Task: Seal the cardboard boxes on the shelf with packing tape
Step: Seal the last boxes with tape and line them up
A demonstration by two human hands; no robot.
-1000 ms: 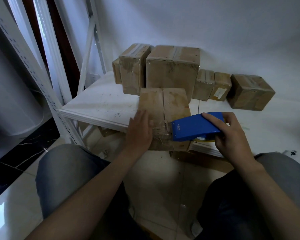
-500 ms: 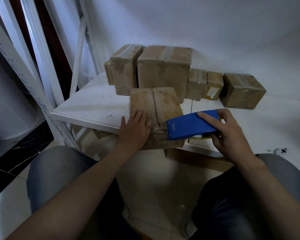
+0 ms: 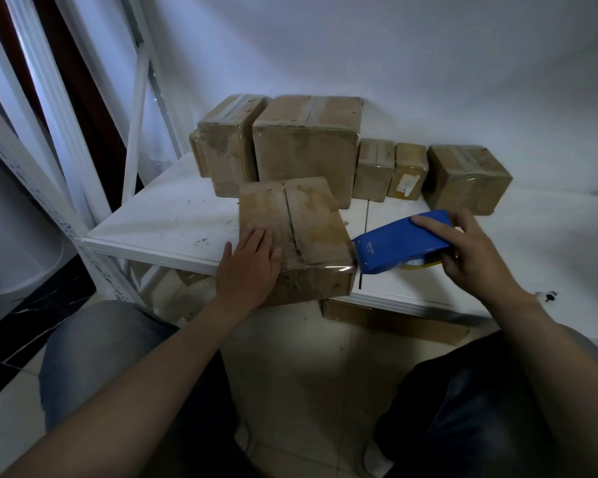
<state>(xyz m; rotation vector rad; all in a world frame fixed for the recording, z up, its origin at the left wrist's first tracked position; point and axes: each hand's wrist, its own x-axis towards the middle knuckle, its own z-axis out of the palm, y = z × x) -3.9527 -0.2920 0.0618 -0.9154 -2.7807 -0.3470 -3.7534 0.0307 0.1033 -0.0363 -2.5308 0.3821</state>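
I have the brown cardboard box (image 3: 311, 225) at the white shelf's (image 3: 173, 219) front edge, my left hand (image 3: 247, 267) flat on it, fingers straight and together. At its 3 o'clock my right hand (image 3: 477, 257) curls round the blue plastic tape dispenser (image 3: 401, 243). The clear tape strip (image 3: 325, 269) looks laid; next I'd cut and smooth it.

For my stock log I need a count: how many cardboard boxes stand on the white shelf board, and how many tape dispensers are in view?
Cardboard boxes: 7 (one half hidden at far left)
Blue tape dispenser: 1
Total: 8
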